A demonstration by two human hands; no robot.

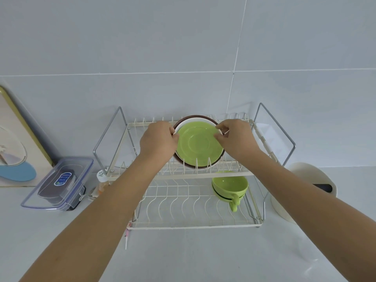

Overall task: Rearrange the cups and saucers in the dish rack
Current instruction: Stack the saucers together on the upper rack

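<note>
A cream two-tier wire dish rack [203, 173] stands on the counter against the tiled wall. In its upper tier a green saucer [200, 146] leans upright in front of a white saucer [195, 119] and a brown saucer [184, 119]. My left hand [157, 142] pinches the left rims of the saucers. My right hand [236, 139] pinches the right rim of the green saucer. On the lower tier's right side sits a green cup [230, 187], stacked on another cup of which only a dark edge shows, its handle toward me.
A clear lidded plastic box [59, 184] lies left of the rack beside a framed picture [14, 143] leaning on the wall. A small bottle [101, 180] stands at the rack's left foot. A cream round container [309, 186] sits right of the rack.
</note>
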